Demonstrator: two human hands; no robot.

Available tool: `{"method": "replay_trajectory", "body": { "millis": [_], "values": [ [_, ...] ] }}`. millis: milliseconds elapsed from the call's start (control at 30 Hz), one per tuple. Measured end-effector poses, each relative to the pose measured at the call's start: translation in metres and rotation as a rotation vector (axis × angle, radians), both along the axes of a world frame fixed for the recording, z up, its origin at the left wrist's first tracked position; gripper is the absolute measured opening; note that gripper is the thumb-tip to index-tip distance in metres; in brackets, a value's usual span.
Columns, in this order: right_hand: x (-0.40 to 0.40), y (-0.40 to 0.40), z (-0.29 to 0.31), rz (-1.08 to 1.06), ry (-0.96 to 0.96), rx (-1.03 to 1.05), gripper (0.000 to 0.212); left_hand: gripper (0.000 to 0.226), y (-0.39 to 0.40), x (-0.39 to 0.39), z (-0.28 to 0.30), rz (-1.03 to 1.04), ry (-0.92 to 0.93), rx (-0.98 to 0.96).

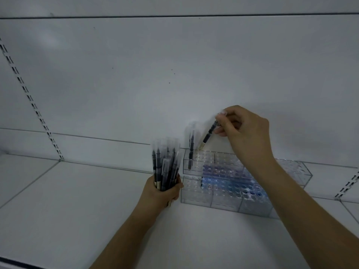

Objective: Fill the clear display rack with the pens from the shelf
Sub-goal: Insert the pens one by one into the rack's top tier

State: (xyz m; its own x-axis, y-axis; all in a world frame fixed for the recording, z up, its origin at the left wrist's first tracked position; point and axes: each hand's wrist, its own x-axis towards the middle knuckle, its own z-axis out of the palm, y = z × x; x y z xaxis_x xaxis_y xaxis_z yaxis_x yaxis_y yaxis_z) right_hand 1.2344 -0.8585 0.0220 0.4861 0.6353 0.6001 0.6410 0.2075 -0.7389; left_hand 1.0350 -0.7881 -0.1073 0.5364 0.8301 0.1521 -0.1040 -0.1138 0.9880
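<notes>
Insertion under way: right hand (245,133) pinches a slim dark clear-capped pen (208,133), tilted, tip over the back-left corner of the clear perforated acrylic rack (252,206) on the white shelf (77,200), beside one seated pen (191,150). Left hand (165,193) grips the spare pen bundle (165,164). Next: straighten, drop into hole.

No readable text, brand, no. or sign anywhere in the head view. Pens in the bundle (165,166) show pale bands near their lower ends, poss. labels, but too blurred to read. Same for the single pen (208,133) tilted over the clear display rack (225,199): pale band at its low end, nothing legible. Rack walls, white shelf (77,200) & back panel (174,74) carry no lettering that can be made out.
</notes>
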Motion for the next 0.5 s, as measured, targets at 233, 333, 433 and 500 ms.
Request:
{"method": "replay_trajectory", "body": {
  "millis": [233,333,433,500],
  "values": [
    [-0.001,0.01,0.006,0.033,-0.156,-0.033,0.01,0.009,0.0,-0.001,0.0,0.044,0.004,0.004],
    [-0.003,0.016,0.003,0.04,-0.221,-0.082,0.013,0.007,0.002,-0.001,-0.001,0.046,-0.002,0.005],
    [0.0,0.018,0.002,0.026,-0.262,-0.13,0.015,0.015,0.002,-0.002,-0.001,0.043,-0.012,0.002],
    [0.002,0.023,0.001,0.014,-0.285,-0.175,0.016,0.016,0.002,-0.002,0.0,0.045,-0.006,0.004]
  ]
}}
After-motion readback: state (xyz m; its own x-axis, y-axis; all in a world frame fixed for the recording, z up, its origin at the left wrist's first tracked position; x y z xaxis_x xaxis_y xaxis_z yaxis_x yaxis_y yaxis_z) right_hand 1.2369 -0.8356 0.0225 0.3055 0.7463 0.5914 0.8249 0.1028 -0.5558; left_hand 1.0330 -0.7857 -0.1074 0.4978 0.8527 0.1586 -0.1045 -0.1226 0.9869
